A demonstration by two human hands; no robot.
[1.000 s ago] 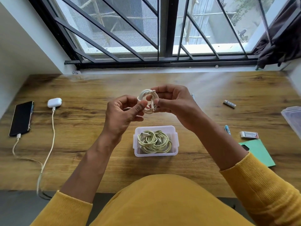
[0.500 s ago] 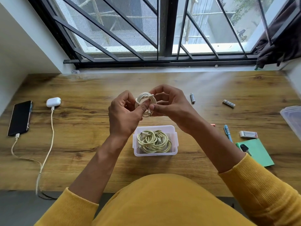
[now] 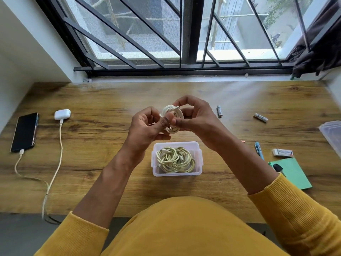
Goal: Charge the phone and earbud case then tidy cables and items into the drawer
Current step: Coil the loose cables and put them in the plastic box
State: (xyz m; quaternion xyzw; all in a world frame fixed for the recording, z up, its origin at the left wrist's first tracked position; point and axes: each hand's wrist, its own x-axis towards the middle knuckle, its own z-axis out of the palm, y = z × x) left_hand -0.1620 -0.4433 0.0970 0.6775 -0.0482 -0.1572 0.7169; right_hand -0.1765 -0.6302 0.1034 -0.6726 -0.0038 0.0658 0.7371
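While both hands are working at chest height over the desk, the left hand [image 3: 147,124] is pinching the near side of a small white cable coil [image 3: 172,119] with thumb pressed across its loops, and the right hand [image 3: 193,117] is curling its fingers around the far side, so the coil is being clamped from two sides, probably to keep the loops from springing open while the end is tucked in. Directly below, a clear plastic tub [image 3: 200,157] is sitting open with pale green cables [image 3: 175,159] already wound inside, placed close so the coil can likely be dropped straight in. Far off to the left, the phone [image 3: 25,132] and the earbud case [image 3: 62,114] are lying plugged into their leads, so charging looks done. To the right, two batteries [image 3: 219,111], a pen [image 3: 259,150], an eraser [image 3: 283,152] and a green notepad [image 3: 293,172] are waiting loose on the wooden desk [image 3: 92,145].
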